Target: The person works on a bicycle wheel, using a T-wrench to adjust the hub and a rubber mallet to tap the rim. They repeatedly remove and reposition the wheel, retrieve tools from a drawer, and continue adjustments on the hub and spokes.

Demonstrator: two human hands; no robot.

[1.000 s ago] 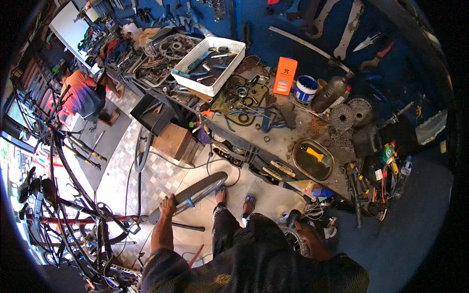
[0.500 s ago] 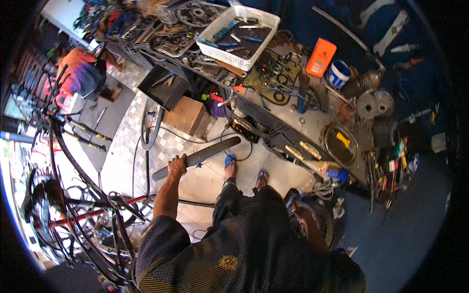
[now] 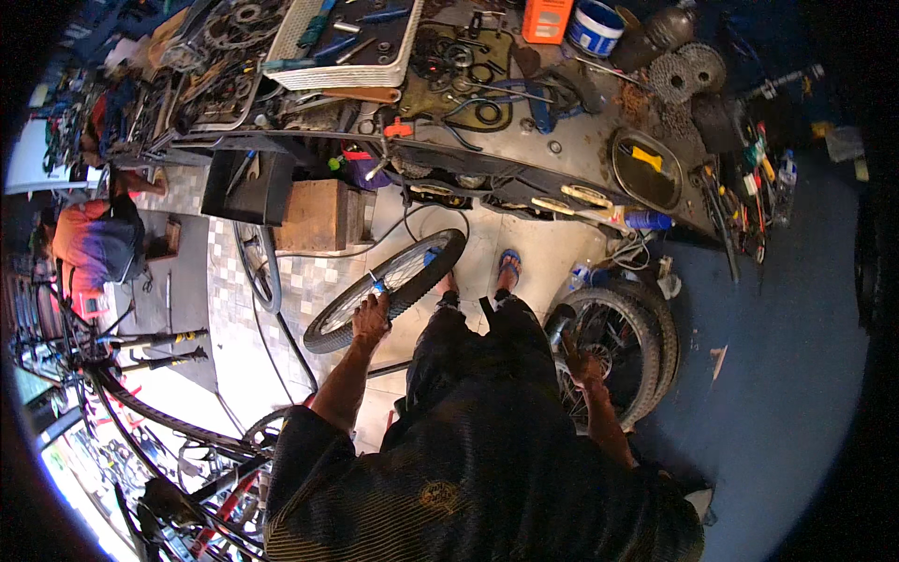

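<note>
My left hand (image 3: 372, 318) grips the near side of a bicycle wheel (image 3: 431, 273), its fingers on the black knobby tyre. The wheel stands tilted above the tiled floor, its spokes and hub showing. At my right side, my right hand (image 3: 584, 367) is closed round a dark object with a rounded end (image 3: 561, 320); its exact kind is hard to make out. Just beyond that hand, more bicycle wheels (image 3: 646, 323) lean together, partly hidden by my hand and forearm.
A workbench (image 3: 585, 159) crosses ahead, with a white basket (image 3: 342, 80) of tools and loose parts. Beneath it are a black open bin (image 3: 248, 187) and a wooden box (image 3: 316, 215). Bicycles (image 3: 178, 440) stand at left; another person (image 3: 98, 239) sits far left.
The wheel has turned from nearly edge-on to show its spokes, with my left hand still on it. My view has shifted, bringing more of the leaning wheels at right into sight.
</note>
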